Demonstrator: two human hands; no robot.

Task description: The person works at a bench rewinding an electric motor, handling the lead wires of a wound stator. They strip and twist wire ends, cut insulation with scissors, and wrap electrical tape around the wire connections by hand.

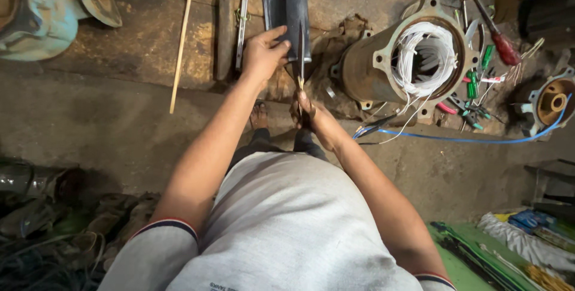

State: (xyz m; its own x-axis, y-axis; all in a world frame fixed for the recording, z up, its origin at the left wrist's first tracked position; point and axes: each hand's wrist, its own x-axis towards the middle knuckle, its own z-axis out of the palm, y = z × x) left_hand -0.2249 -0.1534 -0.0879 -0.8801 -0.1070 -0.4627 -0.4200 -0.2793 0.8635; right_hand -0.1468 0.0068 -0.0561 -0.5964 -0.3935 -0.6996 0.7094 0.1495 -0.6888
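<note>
I judge I'm mid-cut: my left hand (pixel 263 54), fingers spread, pins the dark sheet (pixel 286 9) just beyond my fingertips, my right hand (pixel 306 108) closed round the scissors (pixel 300 63); next needs steady, straight feeding.

Hands at a dark sheet on the workshop floor

The left hand (pixel 263 51) presses on a dark sheet (pixel 286 9); the right hand (pixel 306 108) holds scissors (pixel 300 63) at its near edge. A motor housing (pixel 407 63) with white wire lies just beside, a spanner (pixel 242 15) to the left.
</note>
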